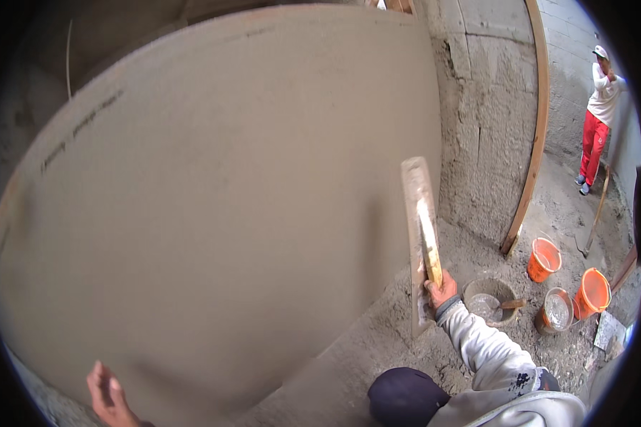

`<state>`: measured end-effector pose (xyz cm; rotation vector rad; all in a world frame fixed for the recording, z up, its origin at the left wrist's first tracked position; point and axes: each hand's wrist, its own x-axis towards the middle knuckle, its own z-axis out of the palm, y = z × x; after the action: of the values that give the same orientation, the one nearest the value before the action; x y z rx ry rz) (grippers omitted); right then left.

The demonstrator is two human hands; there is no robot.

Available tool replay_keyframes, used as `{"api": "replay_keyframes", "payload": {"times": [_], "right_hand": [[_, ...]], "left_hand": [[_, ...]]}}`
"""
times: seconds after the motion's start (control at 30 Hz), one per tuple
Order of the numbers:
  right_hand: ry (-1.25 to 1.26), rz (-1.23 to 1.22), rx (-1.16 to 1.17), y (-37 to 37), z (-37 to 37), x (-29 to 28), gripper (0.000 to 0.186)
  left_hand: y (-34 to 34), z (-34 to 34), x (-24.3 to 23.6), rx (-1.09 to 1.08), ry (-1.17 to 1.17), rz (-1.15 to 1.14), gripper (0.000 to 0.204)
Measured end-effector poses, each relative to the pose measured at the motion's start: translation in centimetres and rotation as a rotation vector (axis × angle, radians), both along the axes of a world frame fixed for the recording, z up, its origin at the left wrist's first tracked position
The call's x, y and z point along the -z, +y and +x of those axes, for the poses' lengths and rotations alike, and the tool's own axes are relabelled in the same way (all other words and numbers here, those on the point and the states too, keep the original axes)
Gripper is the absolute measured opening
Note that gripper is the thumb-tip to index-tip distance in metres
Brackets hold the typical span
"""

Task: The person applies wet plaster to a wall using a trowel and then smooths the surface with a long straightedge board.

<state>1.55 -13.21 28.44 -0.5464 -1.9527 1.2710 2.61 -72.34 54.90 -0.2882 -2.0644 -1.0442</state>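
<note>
My right hand (442,289) grips the pale wooden handle of a long, mortar-smeared plastering trowel (412,178), its narrow blade standing nearly upright. The trowel overlaps the right end of a broad, smooth grey plastered wall (242,185); whether the blade touches it, I cannot tell. At the lower left my left hand (107,398) is partly cut off by the edge, its fingers slightly curled and apart, holding nothing. It appears in front of the wall's lower part. Faint dark marks run along the wall's upper left edge.
A round mortar tub (502,292) with a wooden-handled tool sits on the gritty floor. Nearby stand orange buckets (545,260) and a mortar-filled pail (555,311). A wooden board (536,128) edges the rough wall. Another person (600,117) stands far right, beside a long-handled tool (600,210).
</note>
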Motion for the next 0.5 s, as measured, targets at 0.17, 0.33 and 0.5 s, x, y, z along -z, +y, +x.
{"api": "replay_keyframes", "payload": {"times": [0.17,0.33,0.5], "right_hand": [[0.336,-0.347,0.043,-2.3,-4.7,-19.5,0.029],[0.673,-0.588,0.015,-0.3,-8.2,-29.3,0.025],[0.778,-1.125,-0.016,1.3,-7.1,-31.2,0.026]], "left_hand": [[9.3,-5.2,-19.4,0.1,0.246,-0.208,0.026],[14.7,-8.1,-33.5,0.238,0.125,-0.505,0.017],[22.4,-14.3,-44.0,0.5,-0.186,-0.719,0.022]]}}
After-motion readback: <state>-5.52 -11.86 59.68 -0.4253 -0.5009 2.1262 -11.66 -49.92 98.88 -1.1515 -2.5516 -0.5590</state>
